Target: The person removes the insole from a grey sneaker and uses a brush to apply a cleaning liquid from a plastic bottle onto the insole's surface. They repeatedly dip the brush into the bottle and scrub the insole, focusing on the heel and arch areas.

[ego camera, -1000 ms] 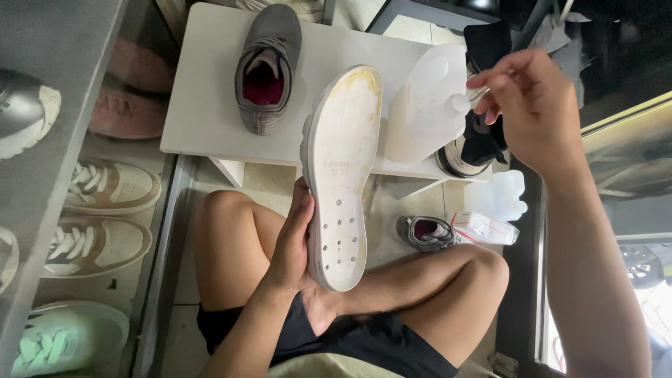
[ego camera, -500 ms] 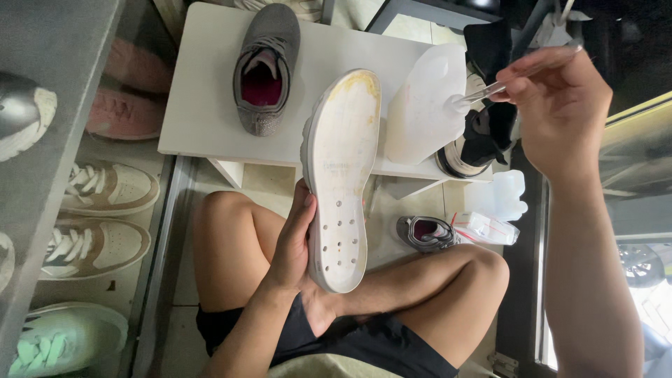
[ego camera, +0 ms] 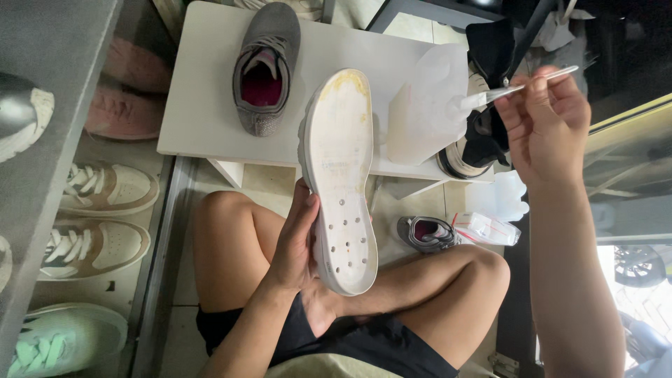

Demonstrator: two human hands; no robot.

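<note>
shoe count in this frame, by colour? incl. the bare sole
Grey shoes: 2, one on the white table at, a small one on the floor
Pink shoes: 1
Beige and white sneakers: 2
Mint green sneakers: 1
Black and white shoes: 1
White sole: 1, held by left hand
Total: 8

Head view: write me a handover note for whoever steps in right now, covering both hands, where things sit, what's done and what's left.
Left hand: grips the white shoe sole by its edge, inner face up, over the lap.
Right hand: pinches a thin brush, tip at the translucent jug.
Grey shoe sits on the white table.
Done: yellowish coating at the sole's toe only.
Left: the rest looks bare.
</note>
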